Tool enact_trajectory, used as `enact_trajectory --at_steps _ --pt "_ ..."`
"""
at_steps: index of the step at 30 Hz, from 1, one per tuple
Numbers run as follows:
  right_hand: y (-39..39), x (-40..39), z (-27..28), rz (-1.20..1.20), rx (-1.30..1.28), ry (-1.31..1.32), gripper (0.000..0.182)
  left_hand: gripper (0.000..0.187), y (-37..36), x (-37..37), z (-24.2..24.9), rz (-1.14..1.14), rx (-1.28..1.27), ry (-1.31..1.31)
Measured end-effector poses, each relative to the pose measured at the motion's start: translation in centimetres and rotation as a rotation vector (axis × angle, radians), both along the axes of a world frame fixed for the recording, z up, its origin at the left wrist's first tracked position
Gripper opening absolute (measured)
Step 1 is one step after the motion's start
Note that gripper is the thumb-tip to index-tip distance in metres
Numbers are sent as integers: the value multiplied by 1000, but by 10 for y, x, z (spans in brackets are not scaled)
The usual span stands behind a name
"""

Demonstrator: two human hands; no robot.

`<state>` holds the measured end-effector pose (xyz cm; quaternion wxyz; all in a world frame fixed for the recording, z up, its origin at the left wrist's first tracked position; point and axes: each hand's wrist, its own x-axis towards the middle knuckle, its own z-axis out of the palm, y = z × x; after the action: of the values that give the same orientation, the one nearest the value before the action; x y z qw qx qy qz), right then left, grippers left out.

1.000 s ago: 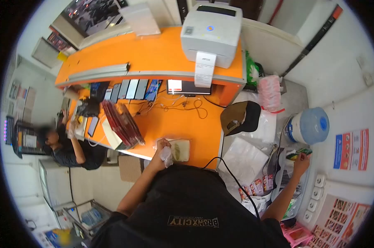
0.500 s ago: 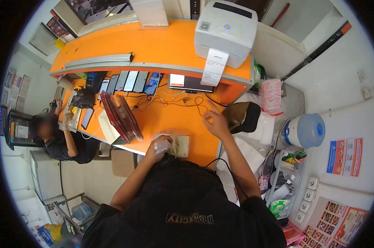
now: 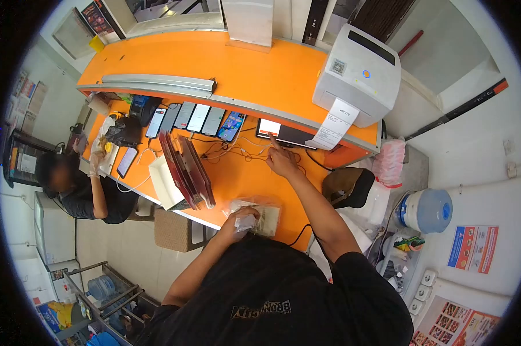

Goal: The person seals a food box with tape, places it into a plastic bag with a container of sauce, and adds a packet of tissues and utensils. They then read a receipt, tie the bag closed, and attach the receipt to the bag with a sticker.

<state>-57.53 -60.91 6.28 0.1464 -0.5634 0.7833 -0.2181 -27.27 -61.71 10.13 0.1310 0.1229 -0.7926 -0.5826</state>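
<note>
My left hand is closed around a crumpled white tissue at the counter's front edge. Against it lies a clear plastic bag with something flat and pale inside. My right hand holds nothing; its index finger points out to the lit part of a dark tablet under the raised shelf, at or just short of the screen. Left of my hands stand dark red folders, leaning beside a cream box.
Several phones lie in a row beneath the shelf, with loose cables nearby. A white label printer with a hanging receipt stands on top. A cap sits at right. A gloved co-worker is at left.
My right hand has moved forward and left to the tablet, its index finger now extended. My left hand still grips the tissue. The camera view has shifted.
</note>
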Motion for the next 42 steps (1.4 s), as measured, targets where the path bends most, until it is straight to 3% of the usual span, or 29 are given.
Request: enact_trajectory --at_steps 6,9,11,12,14,15,17,18,20,21,23,25,27,28,29,30,32,33,36,39,42 --pt "-7 0 -3 -19 55 18 15 34 -3 0 4 -19 -92 -7" --pt "0 3 11 -46 -33 -23 19 33 -5 -1 3 -41 -58 -13" --pt "10 13 26 -157 -420 -35 17 44 -6 1 1 -55 -10 35" --pt "18 19 34 -163 -417 -38 17 44 -6 3 1 -60 -6 31" --pt "40 35 53 -374 -354 -898 16 46 -5 2 6 3 -79 133" --pt "53 48 62 -379 -343 -903 16 46 -3 3 0 4 -69 125" --pt "82 80 76 -415 -357 -1483 18 46 2 3 -6 270 105 164" --pt "96 95 71 -431 -349 -1494 18 46 1 5 -1 267 115 148" --pt "117 122 63 -344 -245 -1481 16 38 -4 -5 44 328 -649 76" --pt "124 131 59 -358 -245 -1492 16 38 -3 -6 37 315 -645 65" --pt "137 146 50 -313 -189 -1396 18 34 -1 -7 25 275 -358 67" --pt "142 151 44 -311 -188 -1317 20 31 4 -2 20 215 -433 83" --pt "146 153 41 -309 -184 -1241 22 29 12 1 18 353 47 -41" --pt "146 152 50 -238 -234 -967 22 29 12 2 22 342 47 -50" --pt "146 149 56 -164 -279 -688 22 29 7 1 26 301 -111 -37" --pt "147 149 55 -170 -282 -691 22 28 3 0 31 259 -268 -21" --pt "148 148 55 -47 -253 -441 21 28 1 -3 44 257 -367 -28" --pt "148 147 54 -47 -253 -443 21 29 1 -3 47 259 -465 -31" --pt "143 145 60 6 -249 -343 18 30 -8 -1 34 173 -385 8" --pt "136 141 71 -141 -379 -384 22 30 -9 -3 33 152 -345 25" --pt "135 131 68 -17 -367 -307 23 30 -11 -3 34 108 -390 8"
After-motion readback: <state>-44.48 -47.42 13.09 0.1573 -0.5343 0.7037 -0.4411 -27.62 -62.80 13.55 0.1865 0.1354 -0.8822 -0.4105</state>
